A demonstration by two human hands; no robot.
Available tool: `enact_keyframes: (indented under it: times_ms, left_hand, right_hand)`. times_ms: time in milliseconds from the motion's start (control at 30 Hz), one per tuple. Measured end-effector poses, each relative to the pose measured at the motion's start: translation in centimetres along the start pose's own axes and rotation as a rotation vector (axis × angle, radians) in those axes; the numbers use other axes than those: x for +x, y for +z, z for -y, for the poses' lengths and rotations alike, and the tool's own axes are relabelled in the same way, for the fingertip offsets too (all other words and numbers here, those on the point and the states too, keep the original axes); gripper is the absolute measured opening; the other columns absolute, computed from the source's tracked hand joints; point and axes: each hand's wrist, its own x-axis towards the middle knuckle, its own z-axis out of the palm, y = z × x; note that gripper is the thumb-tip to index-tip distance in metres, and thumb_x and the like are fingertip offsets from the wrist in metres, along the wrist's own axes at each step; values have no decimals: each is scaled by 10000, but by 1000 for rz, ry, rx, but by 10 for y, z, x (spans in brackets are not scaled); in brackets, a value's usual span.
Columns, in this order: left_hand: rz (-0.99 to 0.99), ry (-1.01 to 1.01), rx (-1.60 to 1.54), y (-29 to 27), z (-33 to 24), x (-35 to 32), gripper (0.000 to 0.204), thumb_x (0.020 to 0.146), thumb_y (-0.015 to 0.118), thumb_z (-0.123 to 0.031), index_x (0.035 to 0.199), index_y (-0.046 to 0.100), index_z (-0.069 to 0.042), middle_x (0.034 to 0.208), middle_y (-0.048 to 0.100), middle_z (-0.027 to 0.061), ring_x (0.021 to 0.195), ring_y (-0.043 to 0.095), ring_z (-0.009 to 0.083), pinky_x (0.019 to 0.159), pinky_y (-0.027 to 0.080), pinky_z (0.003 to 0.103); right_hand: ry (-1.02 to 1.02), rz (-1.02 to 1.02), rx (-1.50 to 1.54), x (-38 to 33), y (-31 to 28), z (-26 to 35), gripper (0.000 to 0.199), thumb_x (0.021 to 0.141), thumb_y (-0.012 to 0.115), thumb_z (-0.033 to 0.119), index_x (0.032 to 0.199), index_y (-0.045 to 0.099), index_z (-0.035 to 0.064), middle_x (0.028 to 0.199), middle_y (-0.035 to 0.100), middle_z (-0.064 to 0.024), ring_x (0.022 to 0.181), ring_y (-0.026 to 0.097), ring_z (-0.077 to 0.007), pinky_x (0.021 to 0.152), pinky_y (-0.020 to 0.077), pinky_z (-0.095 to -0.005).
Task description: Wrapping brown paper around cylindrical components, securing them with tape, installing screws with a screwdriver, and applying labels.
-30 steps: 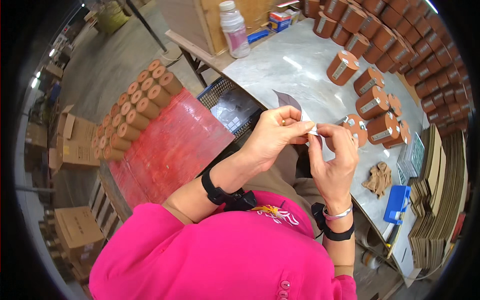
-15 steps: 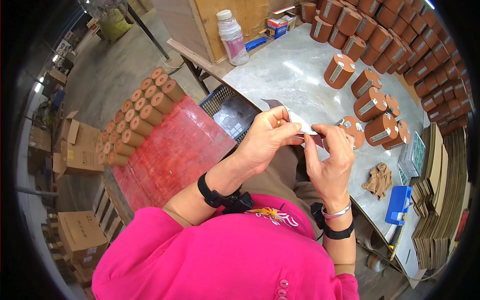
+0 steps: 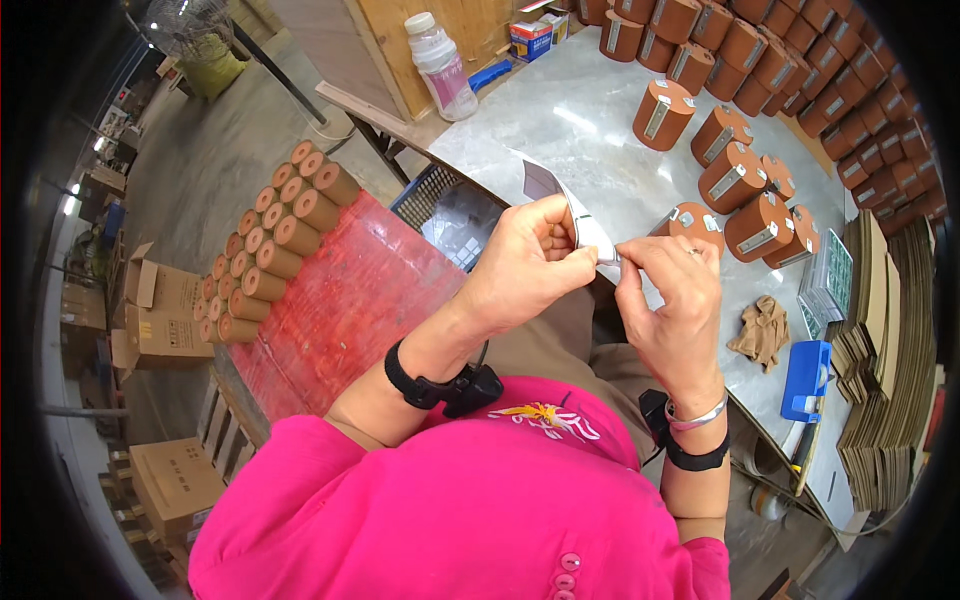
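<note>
A bent, glossy sticker sheet (image 3: 592, 228), white with a dark greyish patch, is up in front of my body, over my lap. My left hand (image 3: 528, 268) grips it between thumb and curled fingers. Thumb and forefinger of my right hand (image 3: 678, 305) pinch at its right-hand corner; whether a single sticker is between them is too small to tell. Just beyond the right hand stands a reddish-brown cylinder (image 3: 690, 217), partly hidden by it. Several more brown cylinders (image 3: 733, 180) with silver labels and small white stickers stand behind on the grey table (image 3: 560, 140).
Stacked brown cylinders (image 3: 775, 65) fill the far right. Tan rolls (image 3: 295, 235) stand on a red board (image 3: 350, 290) at left. A blue basket (image 3: 425, 195), a white bottle (image 3: 440, 70), a crumpled brown cloth (image 3: 762, 333), a blue dispenser (image 3: 805, 382) and cardboard sheets (image 3: 875, 400) surround the workspace.
The sticker sheet has turned in my left hand, showing more of its face. My right hand has shifted slightly right and its fingers have drawn in toward the sheet's corner. The view has shifted slightly.
</note>
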Motion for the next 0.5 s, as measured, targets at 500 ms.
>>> enact_keyframes:
  times_ms: [500]
  left_hand:
    - [53, -33, -15, -17, -2, 31, 143, 873, 625, -7, 1015, 627, -6, 981, 692, 58, 912, 663, 124, 815, 531, 277]
  right_hand:
    - [468, -318, 287, 5, -2, -17, 39, 837, 681, -6, 874, 669, -4, 825, 677, -84, 720, 602, -168, 699, 454, -298]
